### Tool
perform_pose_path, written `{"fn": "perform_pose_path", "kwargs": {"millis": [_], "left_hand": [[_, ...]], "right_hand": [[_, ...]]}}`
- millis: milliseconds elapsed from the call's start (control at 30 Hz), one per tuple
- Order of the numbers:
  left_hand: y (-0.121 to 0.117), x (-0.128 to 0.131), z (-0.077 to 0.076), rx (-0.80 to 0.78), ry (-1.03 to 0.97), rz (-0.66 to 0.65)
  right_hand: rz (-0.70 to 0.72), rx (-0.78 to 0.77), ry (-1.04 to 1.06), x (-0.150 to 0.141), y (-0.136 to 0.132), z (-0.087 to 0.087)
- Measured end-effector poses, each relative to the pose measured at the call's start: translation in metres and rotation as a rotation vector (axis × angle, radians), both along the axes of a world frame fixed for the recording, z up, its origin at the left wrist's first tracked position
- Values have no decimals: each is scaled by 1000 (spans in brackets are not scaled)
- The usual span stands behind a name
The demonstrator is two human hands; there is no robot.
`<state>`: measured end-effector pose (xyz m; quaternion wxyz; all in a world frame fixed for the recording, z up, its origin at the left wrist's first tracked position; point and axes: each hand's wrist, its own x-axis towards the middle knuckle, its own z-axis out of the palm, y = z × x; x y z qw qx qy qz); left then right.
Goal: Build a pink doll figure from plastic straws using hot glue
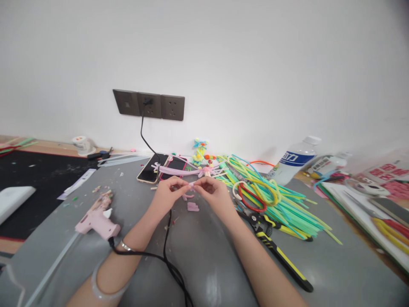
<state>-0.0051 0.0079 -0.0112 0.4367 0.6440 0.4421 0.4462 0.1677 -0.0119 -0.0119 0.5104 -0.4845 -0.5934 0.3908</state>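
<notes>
My left hand and my right hand meet above the grey table, thumbs and fingertips pinched together. Between them is a small pale pink pipe cleaner piece, mostly covered by the fingers. Just below the fingertips lie a curved pink pipe cleaner bit and a flat folded pink piece. Behind my hands rests a bundle of long pink pipe cleaners, across two phones. A small yellow and blue pipe cleaner figure stands by the wall.
On the left lies a pink glue gun; its black cord passes over my left forearm. Green and yellow pipe cleaners spread on the right, beside yellow-black pliers and a tilted water bottle. Wall sockets are behind.
</notes>
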Motion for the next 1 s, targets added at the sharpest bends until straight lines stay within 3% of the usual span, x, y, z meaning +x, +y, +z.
{"fn": "perform_pose_path", "kwargs": {"millis": [367,500,600,767,1000], "left_hand": [[3,-3,0,11,8,37],[4,-6,0,11,-31,120],[3,-4,-1,14,-38,123],[3,-2,-3,17,-31,102],[3,-2,-4,25,-5,102]], "right_hand": [[32,25,-47,12,1,8],[188,-8,-266,22,-13,9],[294,65,-464,22,-29,0],[237,142,-620,16,-36,-17],[153,197,-607,6,-31,-24]]}}
